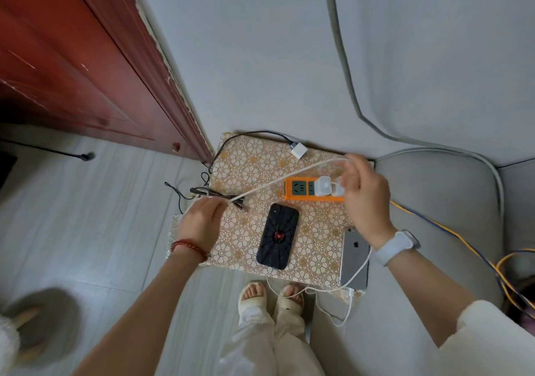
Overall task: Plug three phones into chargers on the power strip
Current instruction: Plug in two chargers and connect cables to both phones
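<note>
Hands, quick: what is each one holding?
Left hand: closed on the thin white charging cable.
Right hand: pinching the same cable's other end, above the orange plastic power strip.

We see two bare forearms. On the left wrist sits a bracelet of dark red beads [189, 248], wound round more than once. The right wrist carries a watch with a pale white band [397, 246] and a rounded grey case. A fluffy cream-white sleeve [489, 343] covers the right upper arm. Below, we see loose cream trousers [272, 343] with frayed hems, and pale open-toed slippers [270, 296] on both feet.
</note>
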